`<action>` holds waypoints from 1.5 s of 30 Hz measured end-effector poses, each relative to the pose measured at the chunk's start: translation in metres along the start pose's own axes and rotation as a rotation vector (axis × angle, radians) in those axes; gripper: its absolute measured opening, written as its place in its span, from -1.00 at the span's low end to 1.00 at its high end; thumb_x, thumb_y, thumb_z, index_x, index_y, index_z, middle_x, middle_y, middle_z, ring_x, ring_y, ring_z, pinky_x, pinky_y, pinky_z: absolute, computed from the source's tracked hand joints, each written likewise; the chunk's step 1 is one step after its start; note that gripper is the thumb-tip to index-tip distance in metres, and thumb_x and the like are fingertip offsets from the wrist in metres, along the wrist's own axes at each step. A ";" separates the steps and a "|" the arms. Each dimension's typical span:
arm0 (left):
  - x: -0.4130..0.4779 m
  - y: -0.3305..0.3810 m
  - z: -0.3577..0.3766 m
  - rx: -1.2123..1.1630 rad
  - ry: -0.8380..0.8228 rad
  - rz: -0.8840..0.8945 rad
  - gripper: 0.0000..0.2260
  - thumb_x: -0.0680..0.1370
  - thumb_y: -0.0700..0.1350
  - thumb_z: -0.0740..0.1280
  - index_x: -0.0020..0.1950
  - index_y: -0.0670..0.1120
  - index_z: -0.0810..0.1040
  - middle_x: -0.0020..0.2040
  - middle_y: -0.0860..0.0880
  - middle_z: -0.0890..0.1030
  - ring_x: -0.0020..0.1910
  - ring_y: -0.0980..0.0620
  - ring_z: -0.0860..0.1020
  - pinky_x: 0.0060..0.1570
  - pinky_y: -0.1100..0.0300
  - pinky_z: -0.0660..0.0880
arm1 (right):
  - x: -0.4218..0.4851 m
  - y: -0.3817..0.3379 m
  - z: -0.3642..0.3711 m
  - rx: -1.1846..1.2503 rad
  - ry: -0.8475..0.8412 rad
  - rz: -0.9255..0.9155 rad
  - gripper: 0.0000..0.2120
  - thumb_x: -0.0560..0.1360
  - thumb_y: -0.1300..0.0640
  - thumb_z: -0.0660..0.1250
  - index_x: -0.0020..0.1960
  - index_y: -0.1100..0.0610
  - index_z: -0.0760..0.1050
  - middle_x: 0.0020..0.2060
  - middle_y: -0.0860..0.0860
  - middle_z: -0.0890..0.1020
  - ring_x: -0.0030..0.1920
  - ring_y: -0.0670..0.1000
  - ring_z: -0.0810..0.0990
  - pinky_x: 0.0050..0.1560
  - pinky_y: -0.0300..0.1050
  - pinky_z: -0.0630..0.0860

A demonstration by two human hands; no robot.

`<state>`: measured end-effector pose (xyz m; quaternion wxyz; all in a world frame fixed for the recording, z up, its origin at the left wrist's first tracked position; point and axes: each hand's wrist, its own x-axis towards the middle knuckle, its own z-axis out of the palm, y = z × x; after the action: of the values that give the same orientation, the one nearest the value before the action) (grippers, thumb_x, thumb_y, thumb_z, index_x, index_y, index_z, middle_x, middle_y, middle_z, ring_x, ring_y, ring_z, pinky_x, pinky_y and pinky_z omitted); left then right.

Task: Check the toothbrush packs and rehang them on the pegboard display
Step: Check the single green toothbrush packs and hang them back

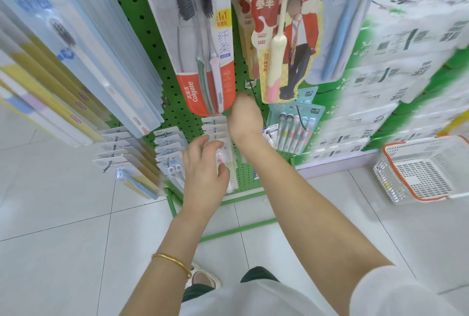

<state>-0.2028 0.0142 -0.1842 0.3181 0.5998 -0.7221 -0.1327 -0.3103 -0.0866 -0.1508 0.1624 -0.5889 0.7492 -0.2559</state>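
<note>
Low on the green pegboard (152, 36), a row of white toothbrush packs (215, 125) hangs on one peg. My left hand (205, 173) holds the front pack (221, 157), thumb on its face and fingers over its upper left edge. My right hand (244, 118) reaches in just right of the row's top, close to the board. Its back faces me and its fingers are hidden. A Colgate twin pack (203, 62) and a red canban pack (274, 36) hang above both hands.
More pack rows hang left of my hands (167, 145) and further left (114, 148), with long blue packs (76, 62) above. A pastel multi-pack (294, 128) hangs to the right, stacked tissue packs (380, 87) beyond. A white basket (418, 171) sits on the tiled floor.
</note>
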 end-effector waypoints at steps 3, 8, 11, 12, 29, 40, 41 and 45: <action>-0.004 0.002 0.000 -0.027 0.018 -0.011 -0.64 0.47 -0.35 0.29 0.25 -0.14 0.49 0.33 -0.13 0.34 0.33 0.02 0.19 0.26 0.38 0.01 | -0.019 0.003 -0.008 -0.029 0.045 -0.004 -0.77 0.53 0.41 0.17 0.17 0.28 0.38 0.12 0.19 0.50 0.01 0.17 0.60 -0.22 -0.12 0.38; -0.012 0.007 -0.001 -0.098 0.026 -0.050 -0.64 0.48 -0.35 0.26 0.26 -0.13 0.48 0.34 -0.10 0.32 0.35 0.02 0.18 0.29 0.33 0.03 | -0.051 0.009 -0.020 0.043 0.097 -0.013 -0.88 0.56 0.35 0.13 0.06 0.27 0.39 0.01 0.20 0.51 -0.09 0.20 0.57 -0.29 -0.08 0.28; -0.015 0.012 -0.003 -0.156 0.063 -0.073 -0.64 0.48 -0.35 0.26 0.24 -0.11 0.48 0.32 -0.07 0.35 0.36 0.03 0.22 0.29 0.41 0.02 | -0.071 0.019 -0.030 0.076 0.168 -0.050 -0.89 0.59 0.27 0.11 0.03 0.26 0.39 -0.04 0.18 0.51 -0.17 0.15 0.50 -0.28 -0.15 0.20; -0.016 0.015 -0.004 -0.189 0.084 -0.077 -0.65 0.48 -0.35 0.27 0.23 -0.10 0.49 0.31 -0.05 0.36 0.35 0.07 0.23 0.28 0.46 0.03 | -0.076 0.024 -0.034 0.093 0.183 -0.065 -0.87 0.60 0.26 0.10 0.02 0.26 0.40 -0.04 0.17 0.50 -0.20 0.10 0.44 -0.28 -0.17 0.16; -0.019 0.062 0.000 -0.764 -0.237 -0.154 -0.85 0.59 -0.13 0.28 0.14 -0.01 0.40 0.09 -0.02 0.59 0.06 0.08 0.58 0.05 0.19 0.51 | -0.112 0.072 -0.081 0.830 -0.025 -0.029 -0.82 0.57 0.29 0.22 -0.17 0.08 0.43 -0.46 -0.04 0.41 -0.53 -0.15 0.36 -0.49 -0.33 0.31; -0.010 0.066 0.002 -0.867 -0.076 -0.264 -0.83 0.60 -0.12 0.28 0.17 -0.12 0.45 0.02 -0.01 0.63 -0.04 0.16 0.59 -0.02 0.31 0.49 | -0.140 0.091 -0.044 0.739 -0.146 -0.032 -0.69 0.58 0.18 0.25 -0.29 0.29 0.32 -0.50 -0.04 0.30 -0.48 -0.06 0.28 -0.44 -0.18 0.23; -0.010 0.065 0.004 -0.849 -0.103 -0.238 -0.80 0.59 -0.12 0.28 0.20 -0.12 0.45 0.06 -0.01 0.63 0.00 0.16 0.59 0.01 0.30 0.50 | -0.140 0.092 -0.044 0.759 -0.121 -0.012 -0.69 0.58 0.18 0.25 -0.30 0.27 0.32 -0.51 -0.06 0.31 -0.47 -0.06 0.27 -0.44 -0.18 0.23; -0.024 0.060 0.016 -0.765 -0.248 -0.177 -0.79 0.58 -0.15 0.30 0.21 0.00 0.46 0.11 0.02 0.60 0.09 0.10 0.58 0.15 0.07 0.51 | -0.135 0.095 -0.050 0.874 -0.040 0.073 -0.73 0.60 0.19 0.21 -0.28 0.17 0.34 -0.59 -0.13 0.31 -0.57 -0.12 0.24 -0.53 -0.27 0.19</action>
<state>-0.2577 0.0490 -0.1689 0.4161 0.4772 -0.5993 -0.4898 -0.3794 0.0702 -0.1722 0.4198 -0.4428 0.5877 -0.5314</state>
